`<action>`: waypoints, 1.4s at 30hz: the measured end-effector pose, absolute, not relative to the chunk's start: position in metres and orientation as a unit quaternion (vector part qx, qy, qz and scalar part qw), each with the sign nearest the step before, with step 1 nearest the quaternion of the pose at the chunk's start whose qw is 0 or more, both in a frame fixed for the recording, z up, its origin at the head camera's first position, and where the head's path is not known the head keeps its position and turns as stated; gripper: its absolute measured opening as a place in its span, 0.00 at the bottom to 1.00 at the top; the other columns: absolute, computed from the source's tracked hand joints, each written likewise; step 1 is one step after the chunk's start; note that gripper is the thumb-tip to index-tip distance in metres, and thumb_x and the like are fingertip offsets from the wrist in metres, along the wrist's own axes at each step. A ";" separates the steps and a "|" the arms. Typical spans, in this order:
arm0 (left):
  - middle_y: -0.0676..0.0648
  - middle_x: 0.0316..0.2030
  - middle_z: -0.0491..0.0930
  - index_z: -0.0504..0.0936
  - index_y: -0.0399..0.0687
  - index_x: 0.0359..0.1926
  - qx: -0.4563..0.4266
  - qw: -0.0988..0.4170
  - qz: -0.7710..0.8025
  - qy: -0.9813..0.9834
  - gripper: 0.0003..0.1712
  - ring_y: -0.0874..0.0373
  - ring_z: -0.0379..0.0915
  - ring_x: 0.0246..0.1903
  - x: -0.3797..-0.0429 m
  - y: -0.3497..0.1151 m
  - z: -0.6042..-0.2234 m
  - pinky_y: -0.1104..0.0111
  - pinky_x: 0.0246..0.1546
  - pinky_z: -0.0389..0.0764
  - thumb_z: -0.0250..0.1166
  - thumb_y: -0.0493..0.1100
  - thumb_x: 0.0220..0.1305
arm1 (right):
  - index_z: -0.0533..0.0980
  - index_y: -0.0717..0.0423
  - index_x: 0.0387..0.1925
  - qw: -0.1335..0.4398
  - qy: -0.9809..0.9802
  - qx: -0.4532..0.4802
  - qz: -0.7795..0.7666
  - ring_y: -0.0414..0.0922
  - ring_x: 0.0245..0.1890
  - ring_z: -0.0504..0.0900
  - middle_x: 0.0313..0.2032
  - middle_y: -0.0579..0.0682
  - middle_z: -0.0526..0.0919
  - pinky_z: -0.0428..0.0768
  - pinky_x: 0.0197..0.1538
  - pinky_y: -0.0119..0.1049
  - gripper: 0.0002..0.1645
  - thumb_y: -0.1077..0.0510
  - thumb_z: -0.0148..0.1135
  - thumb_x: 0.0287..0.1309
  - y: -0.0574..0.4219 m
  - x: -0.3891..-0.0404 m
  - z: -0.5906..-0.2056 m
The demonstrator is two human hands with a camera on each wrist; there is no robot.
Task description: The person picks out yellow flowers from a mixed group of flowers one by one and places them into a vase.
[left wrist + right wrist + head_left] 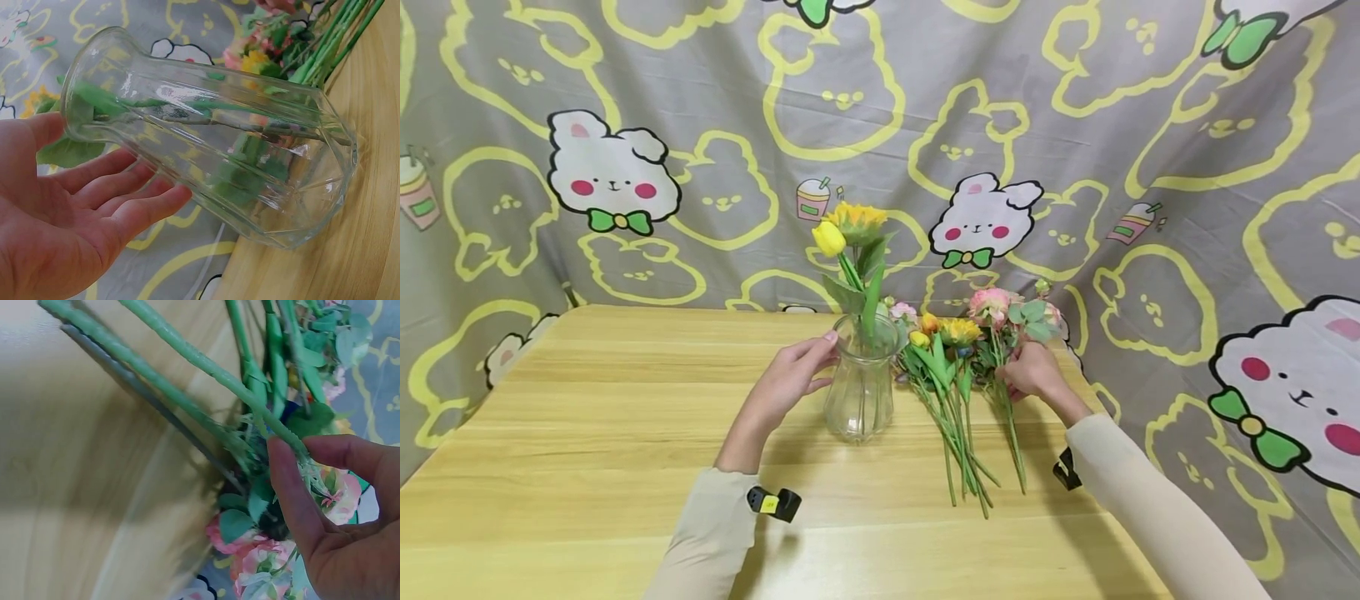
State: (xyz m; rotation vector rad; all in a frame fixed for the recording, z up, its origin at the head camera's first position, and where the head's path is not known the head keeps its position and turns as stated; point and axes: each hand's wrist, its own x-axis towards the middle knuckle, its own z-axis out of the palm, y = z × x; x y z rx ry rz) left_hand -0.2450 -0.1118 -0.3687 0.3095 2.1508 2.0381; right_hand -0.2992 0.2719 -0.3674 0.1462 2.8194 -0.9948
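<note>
A clear glass vase (pixel 859 400) stands upright on the table, holding a yellow tulip (pixel 829 239) and a sunflower (pixel 856 221). My left hand (pixel 792 371) is at its left side, thumb by the rim and loosely extended fingers (pixel 147 209) along the neck. Between thumb and index finger, my right hand (pixel 340 512) pinches the green stem (pixel 206 362) of a pink flower (pixel 992 307), whose bloom leans toward the back. Left of that hand lies a bunch of artificial flowers (pixel 958 333) with orange, yellow and pink heads, their stems (pixel 958 442) pointing toward me.
Everything stands on a light wooden table (pixel 625 433). Behind it hangs a grey curtain (pixel 880 83) with yellow outlines and cartoon rabbits, reaching round to the right edge. Black straps (pixel 773 503) sit on both wrists.
</note>
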 end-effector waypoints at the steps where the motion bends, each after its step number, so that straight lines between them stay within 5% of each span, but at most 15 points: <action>1: 0.36 0.69 0.70 0.71 0.36 0.69 0.104 0.081 0.682 0.719 0.41 0.43 0.65 0.71 -0.245 -0.112 -0.369 0.54 0.67 0.77 0.51 0.67 0.75 | 0.69 0.56 0.20 0.078 0.941 0.052 -0.326 0.50 0.19 0.87 0.19 0.54 0.81 0.91 0.35 0.50 0.17 0.63 0.67 0.58 0.272 -0.300 -0.370; 20: 0.37 0.70 0.69 0.71 0.38 0.69 0.104 0.083 0.682 0.719 0.40 0.44 0.65 0.72 -0.245 -0.112 -0.369 0.53 0.67 0.76 0.51 0.67 0.75 | 0.70 0.53 0.13 0.081 0.957 0.036 -0.275 0.52 0.19 0.86 0.14 0.54 0.81 0.90 0.35 0.49 0.22 0.60 0.68 0.59 0.276 -0.302 -0.381; 27: 0.37 0.70 0.70 0.71 0.37 0.69 0.104 0.083 0.683 0.718 0.40 0.44 0.65 0.72 -0.245 -0.112 -0.368 0.55 0.66 0.77 0.51 0.66 0.75 | 0.61 0.47 0.09 0.032 0.981 0.010 -0.192 0.39 0.10 0.59 0.08 0.41 0.59 0.70 0.26 0.36 0.30 0.56 0.69 0.58 0.264 -0.298 -0.371; 30: 0.37 0.69 0.70 0.71 0.37 0.69 0.103 0.083 0.683 0.718 0.40 0.44 0.65 0.72 -0.244 -0.112 -0.367 0.54 0.67 0.77 0.51 0.66 0.76 | 0.61 0.49 0.13 0.008 0.980 -0.003 -0.199 0.39 0.13 0.56 0.12 0.42 0.58 0.67 0.27 0.35 0.27 0.58 0.68 0.59 0.255 -0.296 -0.369; 35: 0.36 0.70 0.69 0.70 0.37 0.70 0.101 0.084 0.685 0.717 0.41 0.44 0.65 0.72 -0.244 -0.112 -0.368 0.53 0.68 0.76 0.51 0.66 0.75 | 0.77 0.61 0.32 0.023 0.970 -0.020 -0.242 0.49 0.20 0.78 0.23 0.55 0.81 0.77 0.28 0.36 0.10 0.58 0.66 0.65 0.241 -0.293 -0.375; 42: 0.37 0.70 0.69 0.71 0.38 0.70 0.100 0.082 0.682 0.720 0.41 0.44 0.66 0.71 -0.245 -0.112 -0.369 0.54 0.67 0.77 0.52 0.67 0.75 | 0.77 0.72 0.55 0.052 0.952 -0.029 -0.302 0.56 0.29 0.88 0.32 0.62 0.88 0.86 0.26 0.38 0.22 0.58 0.64 0.67 0.228 -0.291 -0.389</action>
